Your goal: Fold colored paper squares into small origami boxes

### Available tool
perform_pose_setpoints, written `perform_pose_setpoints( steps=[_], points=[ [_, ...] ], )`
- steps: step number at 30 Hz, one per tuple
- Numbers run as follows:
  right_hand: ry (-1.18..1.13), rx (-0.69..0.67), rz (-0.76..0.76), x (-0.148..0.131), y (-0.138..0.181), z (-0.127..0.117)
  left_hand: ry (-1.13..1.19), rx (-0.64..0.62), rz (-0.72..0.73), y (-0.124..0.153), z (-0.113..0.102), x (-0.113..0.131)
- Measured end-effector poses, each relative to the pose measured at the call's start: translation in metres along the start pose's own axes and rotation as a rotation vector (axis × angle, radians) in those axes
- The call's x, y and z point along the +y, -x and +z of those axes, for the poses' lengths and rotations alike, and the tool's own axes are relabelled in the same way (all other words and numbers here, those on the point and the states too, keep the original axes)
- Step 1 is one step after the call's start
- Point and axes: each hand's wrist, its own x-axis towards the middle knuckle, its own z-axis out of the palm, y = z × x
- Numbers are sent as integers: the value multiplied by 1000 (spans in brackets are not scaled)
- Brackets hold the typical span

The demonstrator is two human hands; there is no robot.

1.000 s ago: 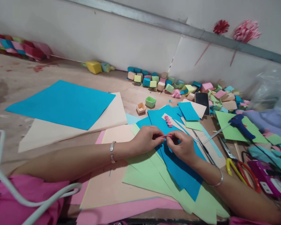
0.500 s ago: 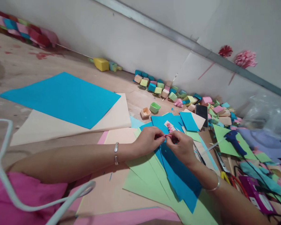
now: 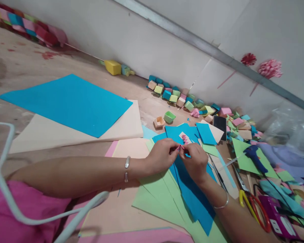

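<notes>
My left hand [image 3: 162, 153] and my right hand [image 3: 194, 158] meet fingertip to fingertip, both pinching one small pink paper piece [image 3: 180, 147]. Most of that piece is hidden by my fingers. Under the hands lie blue paper sheets [image 3: 190, 189], with green paper [image 3: 157, 199] and peach paper [image 3: 111, 212] beneath. Just beyond my fingertips a white slip with pink zigzag paper bits [image 3: 184, 138] rests on the blue. Two little folded paper boxes, one peach [image 3: 159, 122] and one green [image 3: 169, 116], stand farther back.
Scissors with red and yellow handles [image 3: 255, 206], a blue glue gun [image 3: 255, 158] and a purple device with cables [image 3: 276, 216] lie at right. Many small paper boxes [image 3: 173, 98] line the wall by a phone [image 3: 220, 127]. A white bent tube [image 3: 17, 216] crosses the lower left.
The hands stay together on the pink paper, which now stands up slightly between the fingertips. My right wrist has shifted a little left, showing more of the scissors. The view has shifted slightly.
</notes>
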Motion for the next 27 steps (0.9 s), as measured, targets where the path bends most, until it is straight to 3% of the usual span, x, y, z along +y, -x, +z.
perform_pose_setpoints(
  steps=[15, 20, 27],
  points=[
    [-62, -41, -100, -11, 0, -6, 4, 70, 24, -3, -7, 1],
    [20, 3, -188, -10, 4, 0, 12, 73, 24, -2, -4, 4],
    [25, 45, -174, -15, 7, 2, 88, 111, 9, 1, -5, 7]
  ],
)
